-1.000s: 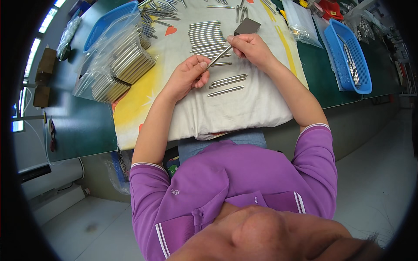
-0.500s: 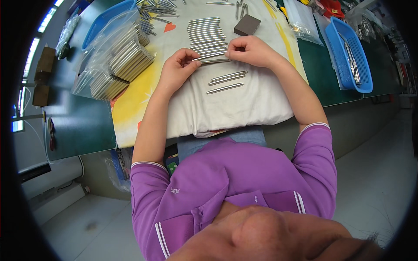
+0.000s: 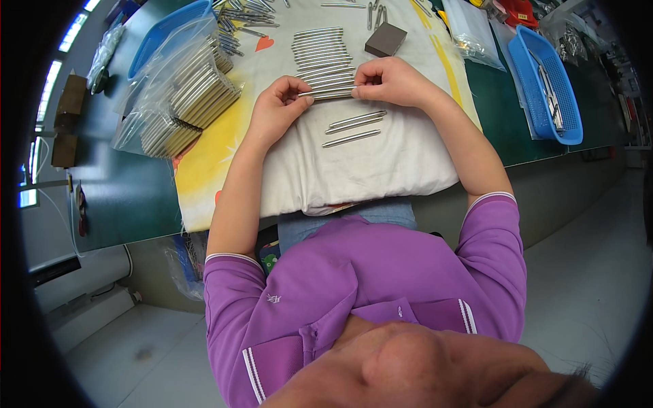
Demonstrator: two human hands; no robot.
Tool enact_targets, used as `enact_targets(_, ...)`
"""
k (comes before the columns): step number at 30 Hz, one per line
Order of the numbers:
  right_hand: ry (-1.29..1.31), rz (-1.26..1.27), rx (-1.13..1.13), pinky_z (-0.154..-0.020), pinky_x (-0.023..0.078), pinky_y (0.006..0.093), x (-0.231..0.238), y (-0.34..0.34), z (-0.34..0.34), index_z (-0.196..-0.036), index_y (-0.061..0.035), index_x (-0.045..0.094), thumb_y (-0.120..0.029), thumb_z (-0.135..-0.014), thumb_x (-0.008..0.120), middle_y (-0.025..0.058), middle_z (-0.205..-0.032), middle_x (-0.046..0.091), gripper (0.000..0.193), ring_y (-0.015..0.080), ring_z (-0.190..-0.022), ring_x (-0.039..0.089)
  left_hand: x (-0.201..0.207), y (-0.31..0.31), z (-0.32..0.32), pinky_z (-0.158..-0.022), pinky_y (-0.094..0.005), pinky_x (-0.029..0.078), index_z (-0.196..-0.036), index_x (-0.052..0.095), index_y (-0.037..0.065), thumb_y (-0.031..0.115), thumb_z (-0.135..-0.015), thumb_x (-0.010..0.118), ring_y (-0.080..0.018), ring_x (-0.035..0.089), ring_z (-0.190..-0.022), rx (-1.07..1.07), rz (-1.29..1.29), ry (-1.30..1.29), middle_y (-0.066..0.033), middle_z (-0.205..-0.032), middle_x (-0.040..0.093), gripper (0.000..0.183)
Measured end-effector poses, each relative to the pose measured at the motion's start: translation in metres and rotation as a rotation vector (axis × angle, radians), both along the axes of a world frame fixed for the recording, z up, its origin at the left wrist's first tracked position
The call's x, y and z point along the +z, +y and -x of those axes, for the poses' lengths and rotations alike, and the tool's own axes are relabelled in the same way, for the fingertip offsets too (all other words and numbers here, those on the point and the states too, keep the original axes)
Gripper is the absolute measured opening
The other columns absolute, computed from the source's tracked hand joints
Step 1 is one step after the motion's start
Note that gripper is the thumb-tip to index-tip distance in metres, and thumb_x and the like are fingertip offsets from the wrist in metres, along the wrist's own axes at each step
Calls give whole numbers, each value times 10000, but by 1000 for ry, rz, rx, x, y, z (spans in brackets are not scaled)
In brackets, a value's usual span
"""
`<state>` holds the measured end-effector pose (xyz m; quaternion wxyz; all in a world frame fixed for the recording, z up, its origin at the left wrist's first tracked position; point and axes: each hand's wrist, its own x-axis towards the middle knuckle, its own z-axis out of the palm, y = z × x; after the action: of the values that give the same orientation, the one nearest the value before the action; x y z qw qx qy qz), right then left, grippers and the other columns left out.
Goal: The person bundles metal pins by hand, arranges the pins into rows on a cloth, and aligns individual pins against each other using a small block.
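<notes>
A row of shiny metal rods (image 3: 321,49) lies side by side on a white cloth (image 3: 394,156). At the near end of this row, my left hand (image 3: 280,102) pinches the left end of a metal rod (image 3: 333,94) between thumb and fingers. The fingers of my right hand (image 3: 384,80) are closed at the same rod's right end. Just nearer to me, apart from the row, lie a few loose metal rods (image 3: 352,138). A dark brown rectangular block (image 3: 386,40) rests beyond my right hand.
On the left, a clear plastic bag (image 3: 132,122) holds many stacked rods, with a blue tray (image 3: 146,44) behind it. Loose rods (image 3: 248,15) are heaped at the back. A blue basket (image 3: 577,122) with metal pieces stands on the green table (image 3: 493,126) at right.
The rod between my hands has shifted slightly, and my right hand has come down a little toward its right end. The loose rods and block stay in place.
</notes>
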<state>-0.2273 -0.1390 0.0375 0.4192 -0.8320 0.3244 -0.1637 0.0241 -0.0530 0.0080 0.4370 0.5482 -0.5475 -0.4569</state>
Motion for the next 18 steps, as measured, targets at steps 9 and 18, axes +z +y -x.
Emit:
enact_targets(9,4,-19,-15,-593,407,254,3,2,-1,-818,-37,673,-224,-837,740,-14,-678,582,200,72,-648,490,1,1,0,-693,-180,442,-1012,631,45,46,-880,689,-25,521,-754,-12,18,33,45,-866,605,144)
enact_targets(18,0,-16,-14,-600,418,252,2,2,-1,-824,-32,676,-211,-853,724,-14,-682,594,188,70,-648,497,0,1,0,-677,-175,433,-1005,635,45,50,-881,690,-20,503,-736,-10,18,12,57,-848,594,135)
